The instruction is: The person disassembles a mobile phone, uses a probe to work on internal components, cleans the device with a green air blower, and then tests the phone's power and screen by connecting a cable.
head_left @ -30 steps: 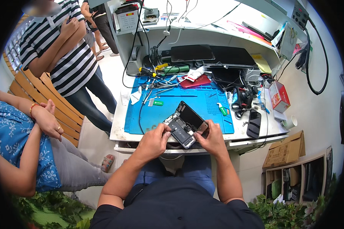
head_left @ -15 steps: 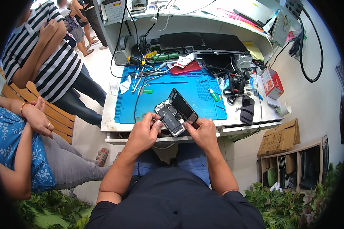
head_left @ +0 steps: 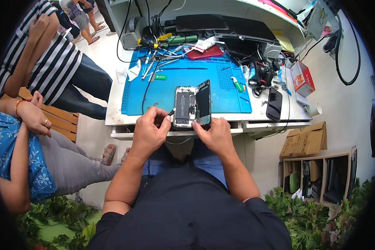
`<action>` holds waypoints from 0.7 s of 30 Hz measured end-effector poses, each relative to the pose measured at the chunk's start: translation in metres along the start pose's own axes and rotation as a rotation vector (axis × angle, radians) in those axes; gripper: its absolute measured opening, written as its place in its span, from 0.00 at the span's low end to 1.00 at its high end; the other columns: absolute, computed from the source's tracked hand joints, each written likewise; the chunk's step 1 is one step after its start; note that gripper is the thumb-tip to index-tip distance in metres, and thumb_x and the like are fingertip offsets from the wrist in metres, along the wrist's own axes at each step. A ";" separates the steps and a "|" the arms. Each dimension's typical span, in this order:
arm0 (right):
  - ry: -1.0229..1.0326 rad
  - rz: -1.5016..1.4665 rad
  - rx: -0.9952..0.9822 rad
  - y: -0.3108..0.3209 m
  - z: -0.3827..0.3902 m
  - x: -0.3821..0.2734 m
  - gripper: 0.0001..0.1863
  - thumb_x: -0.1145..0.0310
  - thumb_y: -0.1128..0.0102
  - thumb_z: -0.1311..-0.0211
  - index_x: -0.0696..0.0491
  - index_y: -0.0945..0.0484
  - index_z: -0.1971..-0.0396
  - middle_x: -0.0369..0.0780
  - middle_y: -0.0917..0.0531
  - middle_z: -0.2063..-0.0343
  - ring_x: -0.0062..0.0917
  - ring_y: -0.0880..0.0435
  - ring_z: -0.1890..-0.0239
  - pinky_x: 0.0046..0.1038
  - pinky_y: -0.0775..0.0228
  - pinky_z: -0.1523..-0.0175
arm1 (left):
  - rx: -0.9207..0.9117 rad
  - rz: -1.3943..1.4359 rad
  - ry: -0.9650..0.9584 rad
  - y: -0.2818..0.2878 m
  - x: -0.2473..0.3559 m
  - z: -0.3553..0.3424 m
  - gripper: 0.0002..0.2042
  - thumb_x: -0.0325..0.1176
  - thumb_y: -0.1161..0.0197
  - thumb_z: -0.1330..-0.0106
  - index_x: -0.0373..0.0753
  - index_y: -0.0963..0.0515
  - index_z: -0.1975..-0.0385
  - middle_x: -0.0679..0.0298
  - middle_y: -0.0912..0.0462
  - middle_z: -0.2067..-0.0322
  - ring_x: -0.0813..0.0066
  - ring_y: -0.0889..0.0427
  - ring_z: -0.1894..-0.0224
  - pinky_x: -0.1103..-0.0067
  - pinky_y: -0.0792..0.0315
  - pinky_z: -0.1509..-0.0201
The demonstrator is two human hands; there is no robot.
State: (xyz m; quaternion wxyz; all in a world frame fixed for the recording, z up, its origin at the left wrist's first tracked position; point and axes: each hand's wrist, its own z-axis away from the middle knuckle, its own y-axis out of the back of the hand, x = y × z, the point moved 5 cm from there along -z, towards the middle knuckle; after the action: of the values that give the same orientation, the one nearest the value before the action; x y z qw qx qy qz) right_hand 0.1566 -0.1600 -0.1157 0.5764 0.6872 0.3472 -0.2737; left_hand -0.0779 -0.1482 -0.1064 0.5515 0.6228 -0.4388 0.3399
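Observation:
An opened phone (head_left: 183, 106) is held above the front of the blue mat (head_left: 230, 101), its screen half (head_left: 203, 100) folded up on the right side and its battery and inner parts showing. My right hand (head_left: 214, 135) grips the phone at its lower edge, thumb on the corner. Just left of the phone, my left hand (head_left: 151, 130) pinches a small dark object (head_left: 171, 112), too small to make out. A small green tool (head_left: 160, 77) and several loose hand tools (head_left: 148, 67) lie on the mat behind them.
The white desk (head_left: 114, 119) holds cables, a dark phone (head_left: 274, 104), scissors (head_left: 257, 91), a red box (head_left: 302, 79) and a cup (head_left: 316, 108). Two people (head_left: 39, 75) (head_left: 27, 156) stand close at my left. A cardboard box (head_left: 302, 139) sits on a small shelf (head_left: 316, 155) at right.
The phone has turned from tilted to nearly upright in my view, its screen swinging to stand on the right. My left hand has moved slightly left, away from the phone's body.

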 end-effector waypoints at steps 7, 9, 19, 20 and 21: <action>-0.022 0.031 0.002 -0.009 -0.002 0.008 0.15 0.60 0.23 0.34 0.58 0.09 0.69 0.46 0.11 0.80 0.43 0.10 0.76 0.41 0.20 0.65 | 0.030 -0.235 -0.372 -0.011 0.018 0.040 0.06 0.22 0.24 0.40 0.34 0.14 0.66 0.60 0.13 0.72 0.66 0.12 0.73 0.74 0.19 0.66; -0.018 0.081 0.013 -0.011 -0.002 0.009 0.16 0.59 0.22 0.33 0.59 0.10 0.70 0.45 0.12 0.81 0.41 0.11 0.78 0.39 0.22 0.68 | 0.025 -0.285 -0.451 -0.019 0.012 0.043 0.06 0.21 0.24 0.42 0.36 0.15 0.67 0.60 0.15 0.73 0.63 0.13 0.75 0.72 0.19 0.68; -0.149 -0.055 -0.035 -0.018 -0.005 0.015 0.25 0.49 0.19 0.36 0.61 0.09 0.73 0.54 0.11 0.78 0.54 0.08 0.70 0.48 0.16 0.61 | 0.100 -0.374 -0.626 -0.038 -0.001 0.048 0.10 0.23 0.23 0.41 0.41 0.20 0.71 0.64 0.22 0.75 0.64 0.18 0.77 0.71 0.23 0.72; -0.153 -0.063 -0.037 -0.018 -0.006 0.014 0.25 0.49 0.19 0.36 0.61 0.09 0.73 0.54 0.10 0.77 0.54 0.08 0.70 0.48 0.16 0.60 | 0.107 -0.371 -0.628 -0.038 -0.002 0.049 0.10 0.23 0.23 0.41 0.41 0.21 0.70 0.64 0.22 0.75 0.64 0.18 0.77 0.71 0.23 0.72; -0.158 -0.072 -0.043 -0.019 -0.006 0.015 0.25 0.50 0.19 0.36 0.62 0.09 0.72 0.54 0.10 0.77 0.54 0.08 0.70 0.48 0.16 0.60 | 0.112 -0.369 -0.631 -0.039 -0.002 0.048 0.10 0.23 0.23 0.41 0.41 0.21 0.70 0.64 0.22 0.75 0.64 0.18 0.77 0.71 0.23 0.72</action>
State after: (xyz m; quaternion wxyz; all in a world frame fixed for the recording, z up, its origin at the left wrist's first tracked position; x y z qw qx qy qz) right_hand 0.1500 -0.1501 -0.1376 0.6064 0.6380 0.3311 -0.3400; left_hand -0.0460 -0.1952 -0.1308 0.4059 0.7948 -0.4484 0.0494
